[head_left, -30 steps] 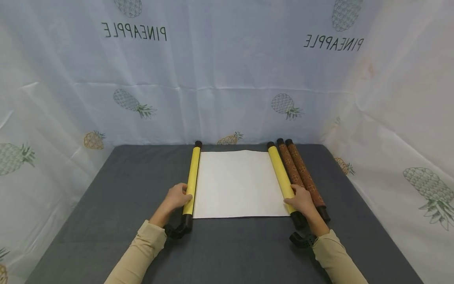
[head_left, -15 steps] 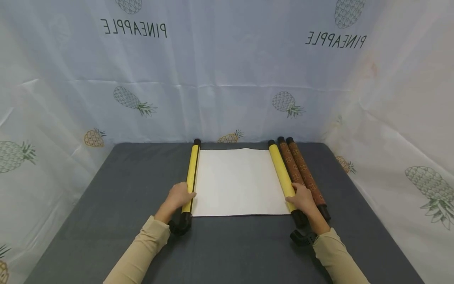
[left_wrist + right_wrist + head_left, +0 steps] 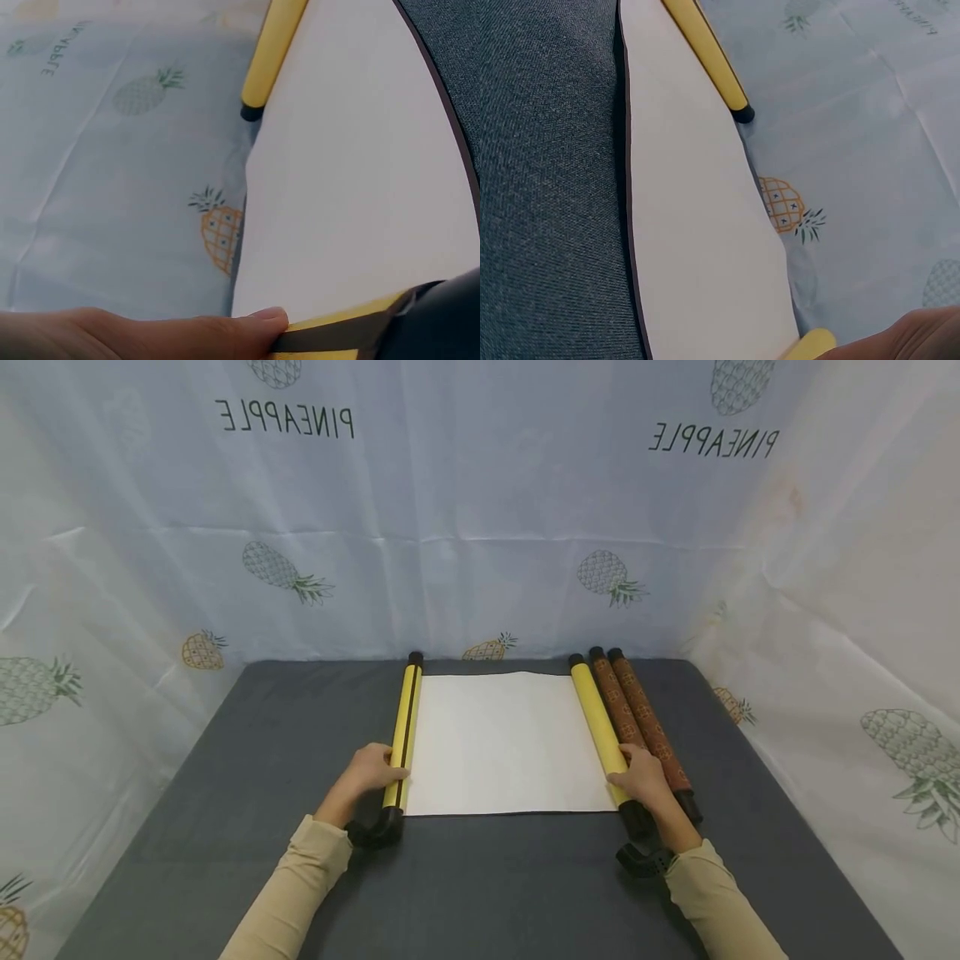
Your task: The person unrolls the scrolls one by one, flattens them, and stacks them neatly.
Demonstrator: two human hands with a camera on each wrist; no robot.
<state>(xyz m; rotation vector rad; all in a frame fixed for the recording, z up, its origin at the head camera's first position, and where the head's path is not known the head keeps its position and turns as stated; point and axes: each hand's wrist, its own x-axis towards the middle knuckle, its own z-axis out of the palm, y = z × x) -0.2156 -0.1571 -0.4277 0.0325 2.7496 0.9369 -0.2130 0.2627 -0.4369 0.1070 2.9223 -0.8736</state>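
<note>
Yellow rolls with black end caps stood at both sides of a white sheet (image 3: 506, 743), which lay spread on the dark grey table (image 3: 480, 893) near the middle of its far edge. The person's left hand (image 3: 372, 766) held the left yellow roll (image 3: 405, 718) near its close end, thumb on top and fingers at the outer side; how far they wrapped beneath could not be told. A dark stripe ran lengthwise along that roll.

The right hand (image 3: 642, 775) held the right yellow roll (image 3: 596, 718), also near its close end, the thumb at the side facing the sheet; its other fingers were partly hidden. Both rolls reached the table's far edge with their far caps, and a thin dark border trimmed the sheet's near side.

Between the right yellow roll and the table's right edge, an inner brown roll (image 3: 617, 700) and an outer brown roll (image 3: 651, 727) lay side by side, patterned and black-capped, slanting the same way. Behind the far edge hung a pale curtain (image 3: 465, 485) printed with pineapples. Light beige sleeves (image 3: 300, 877) covered the forearms.
</note>
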